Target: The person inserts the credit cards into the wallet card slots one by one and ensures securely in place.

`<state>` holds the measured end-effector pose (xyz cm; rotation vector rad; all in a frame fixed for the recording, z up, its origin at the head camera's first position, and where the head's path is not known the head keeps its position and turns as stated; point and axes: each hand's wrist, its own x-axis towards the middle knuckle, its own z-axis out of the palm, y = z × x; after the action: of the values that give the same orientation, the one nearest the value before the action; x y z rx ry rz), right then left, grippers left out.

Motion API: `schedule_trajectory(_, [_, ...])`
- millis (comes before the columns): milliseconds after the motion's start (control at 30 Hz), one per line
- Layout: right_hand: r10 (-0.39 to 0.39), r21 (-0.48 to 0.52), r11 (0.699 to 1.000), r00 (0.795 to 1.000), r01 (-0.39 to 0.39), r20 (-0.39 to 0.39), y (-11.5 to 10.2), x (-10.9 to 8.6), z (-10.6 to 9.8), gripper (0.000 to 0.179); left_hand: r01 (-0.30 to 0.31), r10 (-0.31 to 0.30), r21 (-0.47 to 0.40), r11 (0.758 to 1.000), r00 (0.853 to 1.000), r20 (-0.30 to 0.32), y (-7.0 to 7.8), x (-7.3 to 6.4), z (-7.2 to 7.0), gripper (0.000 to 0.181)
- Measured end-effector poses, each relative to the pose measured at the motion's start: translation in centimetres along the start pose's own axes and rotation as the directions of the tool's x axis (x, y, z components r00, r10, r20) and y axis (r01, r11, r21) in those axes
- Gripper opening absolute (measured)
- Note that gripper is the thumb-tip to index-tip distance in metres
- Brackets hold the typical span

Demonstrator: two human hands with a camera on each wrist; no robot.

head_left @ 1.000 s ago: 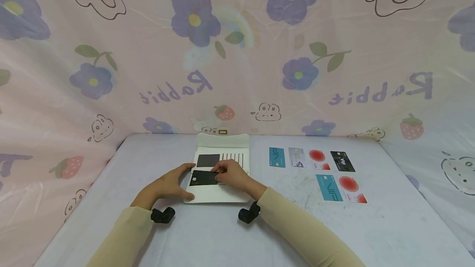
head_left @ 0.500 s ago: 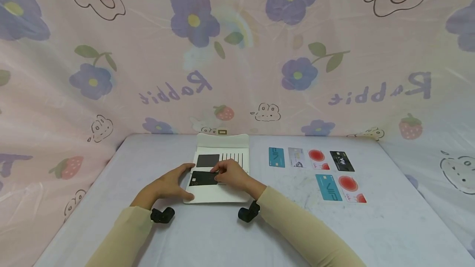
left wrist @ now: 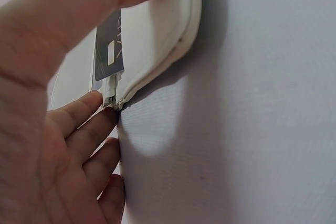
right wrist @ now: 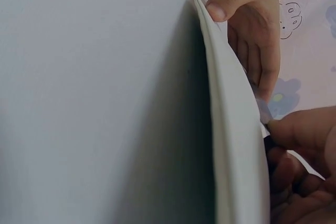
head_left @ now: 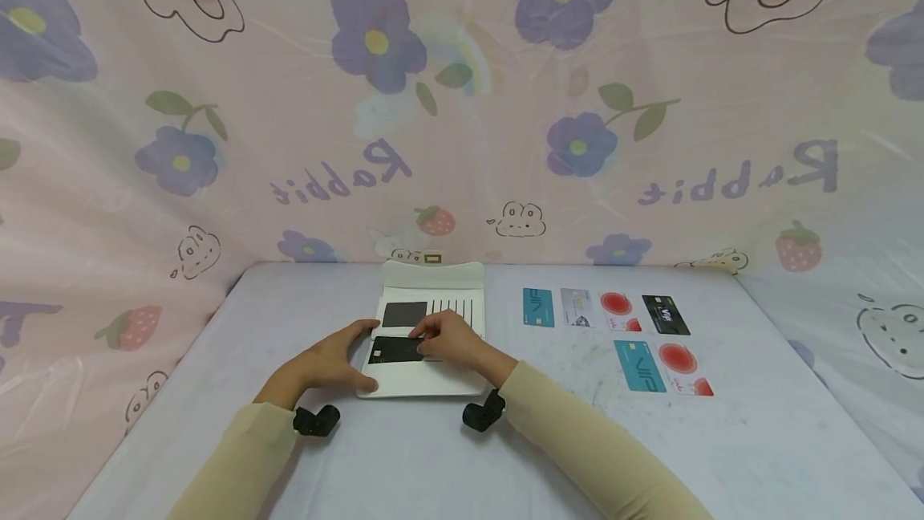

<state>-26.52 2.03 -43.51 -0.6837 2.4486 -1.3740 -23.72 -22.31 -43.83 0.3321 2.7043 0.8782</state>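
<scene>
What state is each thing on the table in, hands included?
Wallet: open, on the table.
Held black card: partly inside a wallet pocket.
Right hand: pinching that card.
Left hand: touching the wallet's left edge.
Six loose cards: flat, in rows of four and two.

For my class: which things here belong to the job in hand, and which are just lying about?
In the job:
white wallet, open
black card, seemingly partly tucked in
right hand, pinching that card
left hand, touching the wallet's left side

Lying about, though perhaps needed later:
two blue cards
two red-circle cards
silver card
second black card
</scene>
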Motion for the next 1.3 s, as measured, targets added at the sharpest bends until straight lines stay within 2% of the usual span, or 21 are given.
schedule_trajectory(800, [-0.012,-0.030,0.999,1.000,0.013,0.019,0.11,0.16,0.00,0.022,-0.019,0.019,0.001,1.000,1.000,-0.003,-0.32,0.25,0.16,0.104])
schedule_trajectory(1133, [0.000,-0.013,1.000,0.999,0.001,0.039,-0.08,0.21,-0.05,0.022,-0.014,0.014,0.000,1.000,1.000,-0.005,-0.23,0.09,0.09,0.103])
schedule_trajectory(1300, [-0.023,-0.066,0.997,0.999,0.026,0.049,-0.12,0.31,0.16,0.023,-0.003,0.003,0.003,1.000,1.000,-0.002,-0.17,0.06,0.07,0.103])
